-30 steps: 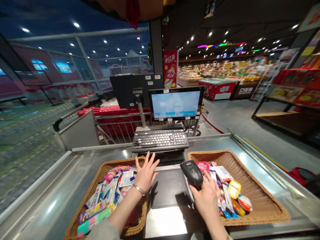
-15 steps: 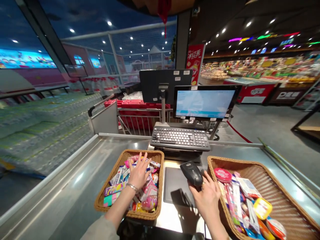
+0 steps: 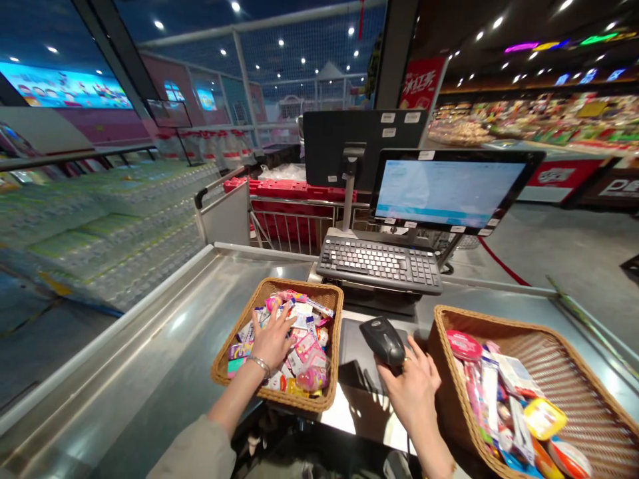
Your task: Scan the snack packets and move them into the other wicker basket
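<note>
My left hand (image 3: 271,344), with a bracelet at the wrist, reaches into the left wicker basket (image 3: 337,342). Its fingers are spread over the packed sweets (image 3: 305,349), and nothing is gripped in them. My right hand (image 3: 415,389) is closed round a black barcode scanner (image 3: 383,340), held above the counter between the two baskets. Small colourful packets fill the left basket. In the right wicker basket (image 3: 442,376), a round pink tub (image 3: 464,345) and a yellow-rimmed pack (image 3: 544,418) lie among other packets.
A keyboard (image 3: 380,263) stands behind the scanner, below a lit monitor (image 3: 449,189). A second monitor (image 3: 367,143) faces away. The metal counter (image 3: 164,346) has a raised edge at the left. Behind it stand a trolley (image 3: 294,219) and stacked bottle packs (image 3: 110,226).
The view has shifted, so the monitors and counter sit higher and the baskets farther right. My left hand remains spread over the left basket; my right hand still holds the barcode scanner.
</note>
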The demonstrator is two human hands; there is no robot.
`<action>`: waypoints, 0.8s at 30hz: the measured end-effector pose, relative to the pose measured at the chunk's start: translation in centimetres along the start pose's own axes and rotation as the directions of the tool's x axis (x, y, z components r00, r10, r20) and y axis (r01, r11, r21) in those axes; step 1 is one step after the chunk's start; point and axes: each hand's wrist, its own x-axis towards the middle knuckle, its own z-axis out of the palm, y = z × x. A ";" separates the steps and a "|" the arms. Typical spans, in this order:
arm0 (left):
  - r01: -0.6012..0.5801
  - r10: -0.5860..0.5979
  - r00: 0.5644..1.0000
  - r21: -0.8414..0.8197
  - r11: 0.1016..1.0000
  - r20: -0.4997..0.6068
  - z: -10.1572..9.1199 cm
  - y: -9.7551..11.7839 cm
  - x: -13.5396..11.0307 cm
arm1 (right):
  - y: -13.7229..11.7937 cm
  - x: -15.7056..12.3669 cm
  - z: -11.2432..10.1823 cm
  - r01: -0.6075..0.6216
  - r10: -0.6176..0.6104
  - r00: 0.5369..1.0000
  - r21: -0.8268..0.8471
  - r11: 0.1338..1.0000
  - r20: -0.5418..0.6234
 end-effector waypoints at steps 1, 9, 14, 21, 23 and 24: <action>-0.010 0.010 1.000 -0.004 1.000 0.017 0.1 0.0 -0.2 | -0.1 -0.1 0.1 0.006 -0.006 1.000 -0.003 1.000 0.005; -0.150 0.148 0.983 0.010 0.989 0.105 0.9 0.4 0.9 | -0.4 -0.6 0.9 0.005 -0.005 0.999 0.006 1.000 0.044; -0.286 0.277 0.946 0.031 0.958 0.167 1.7 1.1 2.7 | -0.6 -0.9 0.8 -0.038 0.036 0.998 0.021 0.999 0.057; -0.323 0.315 0.934 0.022 0.946 0.169 3.5 1.5 3.8 | -0.3 -1.0 0.2 -0.058 0.057 0.997 0.022 0.998 0.053; -0.315 0.312 0.940 0.000 0.949 0.141 3.7 1.5 3.9 | -0.2 -1.1 0.1 -0.059 0.058 0.997 0.019 0.998 0.048; -0.305 0.305 0.944 -0.015 0.952 0.127 3.7 1.5 3.9 | -0.2 -1.1 0.0 -0.059 0.058 0.997 0.017 0.998 0.047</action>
